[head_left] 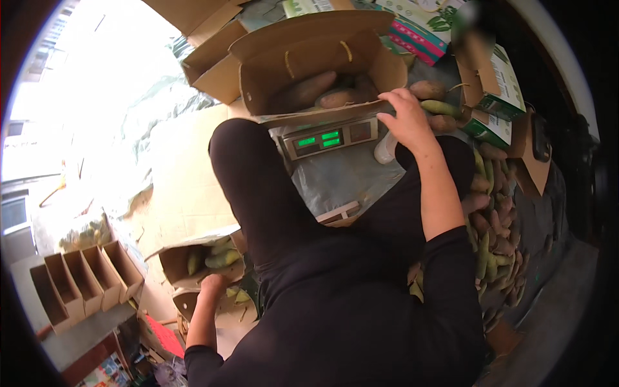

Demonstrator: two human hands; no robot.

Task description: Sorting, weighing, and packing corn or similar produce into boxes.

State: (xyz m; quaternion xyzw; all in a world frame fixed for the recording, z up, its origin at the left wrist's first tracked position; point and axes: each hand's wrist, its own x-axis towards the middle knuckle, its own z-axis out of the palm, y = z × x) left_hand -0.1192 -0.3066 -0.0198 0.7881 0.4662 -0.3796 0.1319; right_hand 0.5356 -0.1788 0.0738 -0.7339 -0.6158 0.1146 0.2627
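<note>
An open brown cardboard box (316, 48) with yellow cord handles sits on a digital scale (330, 137) with green lit figures. Several reddish-brown, tuber-like pieces (313, 87) lie inside it. My right hand (407, 119) is at the box's near right corner, fingers spread and touching or almost touching its rim. Down at the left, my left hand (214, 284) is at the edge of a second open box (177, 261) holding several green elongated pieces (222, 259). Its fingers are mostly hidden, so I cannot see whether it grips anything.
Loose reddish-brown and green pieces (496, 219) are heaped along the right. Printed green-and-white cartons (506, 77) stand at the far right. Several open brown boxes (84, 280) stand in a row at the lower left. Flat cardboard (187, 174) lies left of my knee.
</note>
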